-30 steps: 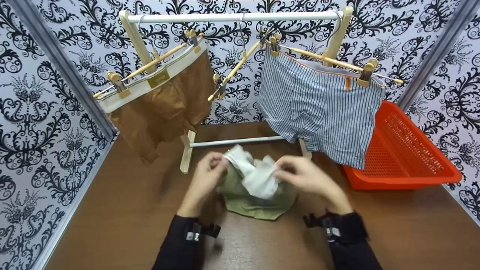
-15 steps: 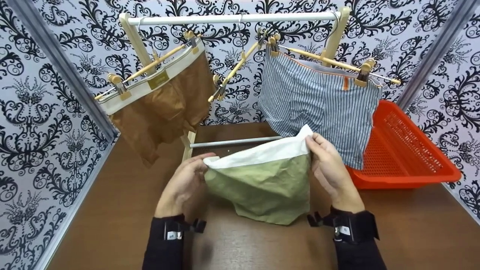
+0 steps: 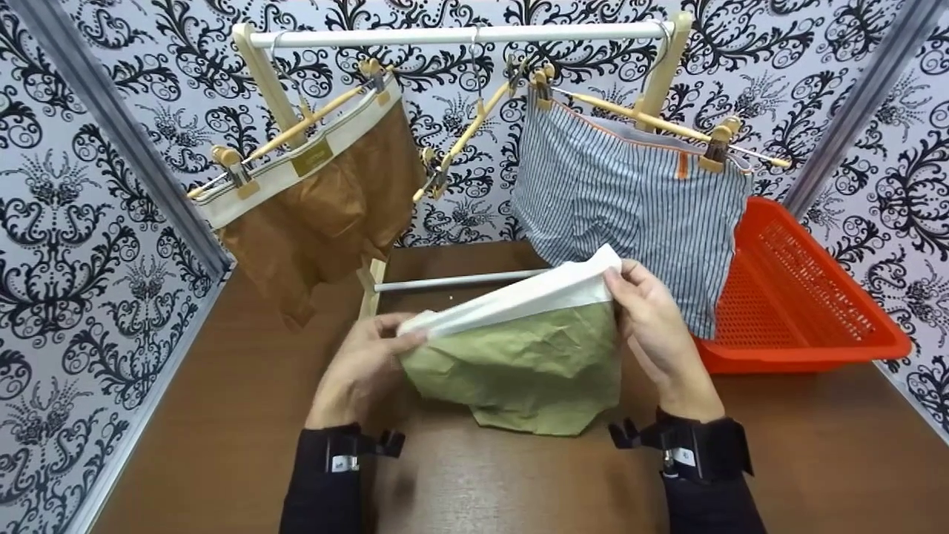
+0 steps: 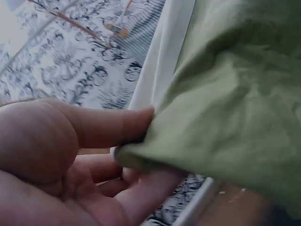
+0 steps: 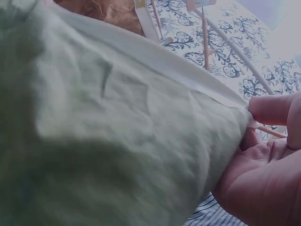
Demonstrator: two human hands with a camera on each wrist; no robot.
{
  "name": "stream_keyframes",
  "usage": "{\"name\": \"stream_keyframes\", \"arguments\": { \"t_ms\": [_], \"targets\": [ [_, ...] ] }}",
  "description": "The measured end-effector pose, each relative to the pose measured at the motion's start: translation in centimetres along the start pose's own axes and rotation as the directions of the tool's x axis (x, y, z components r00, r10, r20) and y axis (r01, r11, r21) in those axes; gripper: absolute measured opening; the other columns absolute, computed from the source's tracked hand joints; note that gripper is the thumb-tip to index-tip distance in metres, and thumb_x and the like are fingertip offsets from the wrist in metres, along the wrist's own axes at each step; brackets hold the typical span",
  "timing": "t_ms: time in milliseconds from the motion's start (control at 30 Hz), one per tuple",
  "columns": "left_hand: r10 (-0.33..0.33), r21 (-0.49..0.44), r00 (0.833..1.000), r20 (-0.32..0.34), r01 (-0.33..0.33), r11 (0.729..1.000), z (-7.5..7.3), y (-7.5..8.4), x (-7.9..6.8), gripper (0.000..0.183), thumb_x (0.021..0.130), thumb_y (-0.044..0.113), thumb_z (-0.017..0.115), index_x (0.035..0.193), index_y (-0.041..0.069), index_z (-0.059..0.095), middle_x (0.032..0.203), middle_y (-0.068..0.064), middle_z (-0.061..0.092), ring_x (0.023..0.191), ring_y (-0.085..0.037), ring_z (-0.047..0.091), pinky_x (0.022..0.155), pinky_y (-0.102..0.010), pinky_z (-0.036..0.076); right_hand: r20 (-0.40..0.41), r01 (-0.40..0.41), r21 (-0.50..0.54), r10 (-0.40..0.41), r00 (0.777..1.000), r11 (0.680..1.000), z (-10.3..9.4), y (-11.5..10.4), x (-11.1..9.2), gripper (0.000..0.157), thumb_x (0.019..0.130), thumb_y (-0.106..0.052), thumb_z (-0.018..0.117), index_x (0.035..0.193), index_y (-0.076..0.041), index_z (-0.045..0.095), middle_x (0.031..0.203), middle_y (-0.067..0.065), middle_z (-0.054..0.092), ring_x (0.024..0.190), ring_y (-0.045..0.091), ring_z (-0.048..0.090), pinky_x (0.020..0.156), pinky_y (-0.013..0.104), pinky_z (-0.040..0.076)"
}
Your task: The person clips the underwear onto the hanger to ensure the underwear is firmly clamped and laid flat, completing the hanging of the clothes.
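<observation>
Green underpants (image 3: 526, 363) with a white waistband are stretched between both hands above the brown table, the right end held higher. My left hand (image 3: 359, 363) pinches the left end of the waistband between thumb and fingers; the left wrist view shows the thumb on the green cloth (image 4: 225, 113) beside the white band. At the other end, my right hand (image 3: 656, 334) pinches the waistband corner, thumb in front. In the right wrist view the cloth (image 5: 122, 122) spreads taut from that pinch, and some fingertips are hidden behind it.
Behind stands a rack with a white rail (image 3: 445, 35). Brown underpants (image 3: 319, 215) hang from a clip hanger on the left, striped underpants (image 3: 630, 215) on the right. Between them hangs a bare clip hanger (image 3: 474, 130). An orange basket (image 3: 808, 356) stands at the right.
The bunched green underpants have been spread out between the hands, which moved apart. Over the last half second the left thumb has come over the front of the waistband.
</observation>
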State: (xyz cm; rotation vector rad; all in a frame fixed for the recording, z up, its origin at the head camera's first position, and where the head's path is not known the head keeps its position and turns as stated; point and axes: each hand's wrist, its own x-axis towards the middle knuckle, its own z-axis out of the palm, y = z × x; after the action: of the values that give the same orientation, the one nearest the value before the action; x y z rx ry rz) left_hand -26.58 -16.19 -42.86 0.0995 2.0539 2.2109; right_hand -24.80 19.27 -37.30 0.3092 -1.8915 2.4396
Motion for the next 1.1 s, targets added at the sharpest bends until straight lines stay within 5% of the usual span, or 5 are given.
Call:
{"name": "stream_keyframes", "arguments": {
  "t_ms": [300, 433, 733, 900, 1100],
  "targets": [
    [0.506, 0.322, 0.812, -0.291, -0.415, 0.851, -0.6, 4.6, -3.4, 0.019, 0.087, 0.005, 0.08, 0.106, 0.004, 0.079, 0.091, -0.012, 0.076, 0.073, -0.013, 0.068, 0.06, -0.021, 0.052, -0.035, 0.179, -0.246, -0.193, 0.981, 0.953, 0.1, -1.4, -1.3, 0.022, 0.102, -0.006, 0.061, 0.118, 0.008, 0.063, 0.097, 0.014, 0.075, 0.071, 0.013, 0.061, 0.058, 0.021, 0.048],
    [0.555, 0.302, 0.785, -0.274, -0.478, 0.825, -0.3, 6.2, -5.4, 0.023, 0.088, 0.001, 0.078, 0.111, 0.004, 0.078, 0.086, -0.012, 0.076, 0.074, -0.016, 0.071, 0.064, -0.023, 0.055, -0.042, 0.204, -0.304, -0.227, 0.973, 0.931, 0.4, -2.4, -2.1, 0.023, 0.1, -0.005, 0.063, 0.118, 0.009, 0.067, 0.096, 0.016, 0.075, 0.072, 0.016, 0.064, 0.06, 0.023, 0.051],
    [0.424, 0.351, 0.89, -0.167, -0.348, 0.869, -0.4, 7.4, -7.3, 0.022, 0.092, 0.003, 0.074, 0.114, 0.003, 0.076, 0.094, -0.011, 0.076, 0.08, -0.022, 0.072, 0.065, -0.025, 0.056, 0.092, -0.016, -0.351, 0.052, 0.994, 0.936, -0.5, -3.4, -3.1, 0.029, 0.107, -0.022, 0.054, 0.124, 0.002, 0.054, 0.089, 0.018, 0.067, 0.06, 0.015, 0.059, 0.047, 0.025, 0.049],
    [0.296, 0.512, 0.954, -0.038, -0.236, 0.826, -1.6, 5.0, -4.8, 0.023, 0.093, 0.002, 0.072, 0.116, -0.002, 0.074, 0.088, -0.011, 0.074, 0.068, -0.018, 0.066, 0.056, -0.029, 0.056, 0.163, -0.089, -0.455, 0.181, 0.97, 0.886, -1.3, -0.5, -1.0, 0.023, 0.109, -0.018, 0.046, 0.12, 0.002, 0.05, 0.094, 0.02, 0.064, 0.062, 0.018, 0.06, 0.049, 0.03, 0.054],
    [0.228, 0.574, 0.974, 0.008, -0.191, 0.796, -2.2, 1.0, -1.5, 0.022, 0.091, -0.004, 0.069, 0.113, -0.004, 0.073, 0.087, -0.01, 0.073, 0.075, -0.02, 0.067, 0.064, -0.036, 0.059, 0.12, -0.132, -0.612, 0.257, 0.959, 0.78, -1.7, 3.7, 1.1, 0.017, 0.108, -0.013, 0.046, 0.117, 0.001, 0.053, 0.088, 0.015, 0.062, 0.068, 0.024, 0.066, 0.056, 0.038, 0.058]
  ]
}}
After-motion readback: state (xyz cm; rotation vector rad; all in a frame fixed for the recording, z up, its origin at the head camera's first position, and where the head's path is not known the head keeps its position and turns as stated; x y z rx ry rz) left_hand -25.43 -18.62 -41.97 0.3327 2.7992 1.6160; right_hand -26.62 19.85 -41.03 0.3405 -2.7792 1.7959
